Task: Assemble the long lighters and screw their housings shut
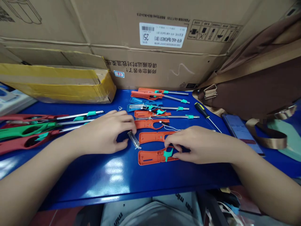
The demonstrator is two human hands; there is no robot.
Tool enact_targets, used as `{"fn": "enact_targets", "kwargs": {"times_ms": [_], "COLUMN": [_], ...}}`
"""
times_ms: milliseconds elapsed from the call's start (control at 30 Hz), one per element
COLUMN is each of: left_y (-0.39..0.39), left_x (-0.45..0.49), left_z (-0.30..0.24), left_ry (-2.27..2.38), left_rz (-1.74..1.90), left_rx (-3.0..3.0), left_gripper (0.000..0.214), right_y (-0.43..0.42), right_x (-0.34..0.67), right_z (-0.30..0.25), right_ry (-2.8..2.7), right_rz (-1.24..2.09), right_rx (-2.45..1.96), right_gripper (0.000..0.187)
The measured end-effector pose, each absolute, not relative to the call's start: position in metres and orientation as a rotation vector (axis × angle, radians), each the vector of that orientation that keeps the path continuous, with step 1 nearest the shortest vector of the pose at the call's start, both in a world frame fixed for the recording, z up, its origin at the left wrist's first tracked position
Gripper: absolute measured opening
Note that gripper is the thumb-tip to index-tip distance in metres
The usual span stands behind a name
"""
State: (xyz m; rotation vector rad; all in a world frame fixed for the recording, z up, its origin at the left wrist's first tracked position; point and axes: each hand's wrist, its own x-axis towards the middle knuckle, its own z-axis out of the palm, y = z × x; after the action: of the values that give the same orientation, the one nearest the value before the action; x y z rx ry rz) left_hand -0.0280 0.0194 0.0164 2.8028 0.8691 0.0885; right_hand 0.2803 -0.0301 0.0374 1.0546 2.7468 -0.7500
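My right hand (197,146) is pinched at the near orange lighter half-shell (148,158), closed on a small teal trigger (167,154) that sits over the shell. Its fingers partly cover a second orange half-shell (151,137) just behind. My left hand (108,131) hovers low over the table, thumb and fingers apart. Right beside its fingertips is a clear fuel tank (134,140), tilted; whether the fingertips touch it I cannot tell. Farther back lie several opened lighters, among them a blue half-shell (143,101) and an orange one with wires (150,123).
Red and green long lighters (28,130) lie at left, partly under my left forearm. A screwdriver (204,113), a phone (242,131) and a brown bag (258,78) are at right. Behind stand a large cardboard box (176,69) and a yellow-taped carton (70,88). The blue table's front edge (131,197) is near my lap.
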Motion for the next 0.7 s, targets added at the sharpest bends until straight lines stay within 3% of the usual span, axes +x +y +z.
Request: {"fn": "enact_targets", "kwargs": {"times_ms": [167,467,700], "left_y": [0.021,0.022,0.014], "left_x": [-0.038,-0.055,-0.04], "left_z": [0.02,0.023,0.029], "left_ry": [0.808,0.848,0.829], "left_rz": [0.028,-0.047,-0.021], "left_rx": [2.761,2.699,2.631], "left_gripper": [0.014,0.009,0.008], "right_y": [-0.031,-0.027,-0.023], "right_x": [0.268,0.265,0.266], "right_z": [0.026,0.015,0.005], "right_ry": [2.746,2.964,2.998], "right_rz": [-0.757,-0.824,-0.574], "right_rx": [1.034,1.177,1.25], "right_gripper": [0.014,0.01,0.019]}}
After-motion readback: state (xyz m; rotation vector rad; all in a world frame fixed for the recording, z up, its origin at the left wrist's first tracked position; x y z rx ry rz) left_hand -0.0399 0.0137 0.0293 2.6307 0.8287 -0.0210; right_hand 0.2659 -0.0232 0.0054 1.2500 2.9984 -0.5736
